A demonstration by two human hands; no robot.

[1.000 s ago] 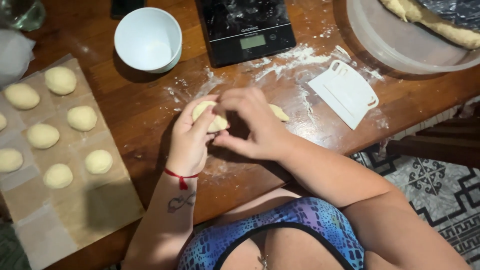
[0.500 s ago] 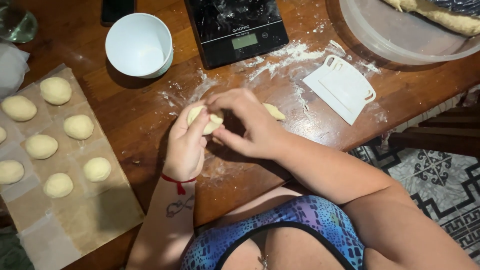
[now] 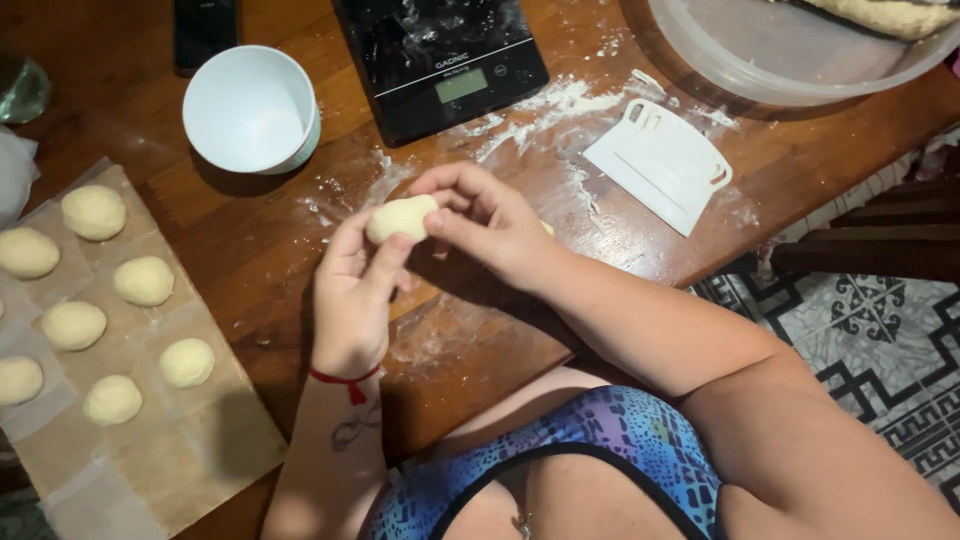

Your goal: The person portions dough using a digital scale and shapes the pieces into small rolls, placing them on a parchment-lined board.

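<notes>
Dough ball (image 3: 400,217) pinched between both hands (image 3: 420,250), above bare floured table (image 3: 250,250).

We see warm, fairly dim indoor light over the wooden table (image 3: 250,250), with soft shadows pooling below the white bowl (image 3: 252,110) and beneath the forearms. The kitchen scale (image 3: 440,60), just right of that bowl, shows mild glare (its glossy top mirrors the lamp). Focus stays reasonably sharp; frame edges look slightly softer.

Smooth matt dough ball (image 3: 400,217), floured wooden table (image 3: 250,240)
</notes>
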